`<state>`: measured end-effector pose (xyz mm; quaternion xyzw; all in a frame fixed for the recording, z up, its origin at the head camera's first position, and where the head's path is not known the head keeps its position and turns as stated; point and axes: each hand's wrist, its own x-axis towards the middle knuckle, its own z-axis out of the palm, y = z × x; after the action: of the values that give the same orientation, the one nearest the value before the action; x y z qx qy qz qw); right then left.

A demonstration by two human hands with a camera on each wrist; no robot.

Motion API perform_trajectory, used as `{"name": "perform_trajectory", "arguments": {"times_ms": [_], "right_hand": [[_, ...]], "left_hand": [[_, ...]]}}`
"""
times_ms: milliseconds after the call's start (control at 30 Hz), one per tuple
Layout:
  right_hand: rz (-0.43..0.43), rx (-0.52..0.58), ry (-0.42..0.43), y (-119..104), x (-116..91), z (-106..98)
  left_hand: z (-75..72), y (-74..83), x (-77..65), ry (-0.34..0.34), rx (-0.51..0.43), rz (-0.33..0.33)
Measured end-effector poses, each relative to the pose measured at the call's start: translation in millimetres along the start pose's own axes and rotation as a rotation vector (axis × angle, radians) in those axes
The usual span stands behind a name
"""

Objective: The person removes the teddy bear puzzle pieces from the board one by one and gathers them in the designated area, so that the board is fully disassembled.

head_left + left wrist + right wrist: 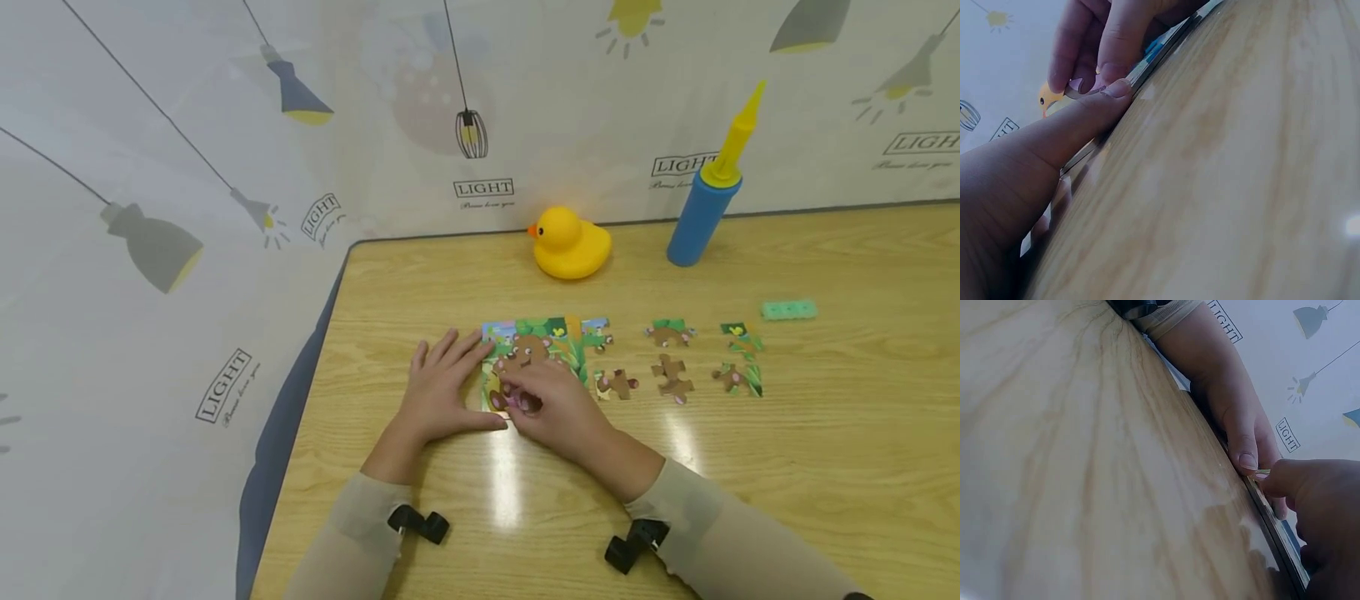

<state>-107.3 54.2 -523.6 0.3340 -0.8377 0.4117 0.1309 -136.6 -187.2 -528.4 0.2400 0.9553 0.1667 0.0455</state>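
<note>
A bear jigsaw puzzle (pixel 530 327) lies on the table in front of me. My right hand (pixel 558 408) is over its lower part, pinching a small puzzle piece (pixel 1076 89) between thumb and fingers. The piece is tilted up at the puzzle's near edge, and its picture is mostly hidden. At the puzzle's left side rests my left hand (pixel 442 387), fingers spread and straight. Its thumb (pixel 1116 90) stretches along the near edge, close to the pinched piece. Right of the puzzle lie several loose pieces, among them a brown one (pixel 617 383) and a blue-green one (pixel 597 333).
Behind the puzzle sits a yellow rubber duck (pixel 572 246). A blue hand pump (pixel 702 221) with a yellow nozzle stands at the back right. Near it lies a green block strip (pixel 789 310). A lamp-patterned curtain (pixel 405 200) borders the wooden table (pixel 825 467).
</note>
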Motion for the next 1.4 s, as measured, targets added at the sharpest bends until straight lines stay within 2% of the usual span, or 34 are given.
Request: {"name": "perform_trajectory", "arguments": {"times_ms": [100, 367, 733, 1033, 1233, 1400], "right_hand": [[-0.026, -0.008, 0.023, 1.5, -1.0, 1.0], [0.006, 0.004, 0.032, 1.7, -5.4, -1.5], [-0.057, 0.089, 0.068, 5.7, -19.7, -15.7], [-0.015, 0.030, 0.091, 10.8, -35.2, -30.2], [-0.028, -0.003, 0.125, 14.1, -41.4, -39.0], [-0.013, -0.001, 0.117, 14.7, -46.5, -46.1]], "left_hand": [[-0.2, 0.4, -0.5, 0.000, 0.001, -0.001], [1.2, -1.7, -1.1, 0.001, -0.005, -0.003], [0.0, 1.0, 0.2, -0.005, -0.003, -0.002], [-0.1, 1.1, 0.2, -0.009, 0.002, -0.005], [-1.9, 1.3, -0.5, -0.010, -0.002, -0.007], [-1.5, 0.1, -0.7, -0.016, -0.003, -0.008]]}}
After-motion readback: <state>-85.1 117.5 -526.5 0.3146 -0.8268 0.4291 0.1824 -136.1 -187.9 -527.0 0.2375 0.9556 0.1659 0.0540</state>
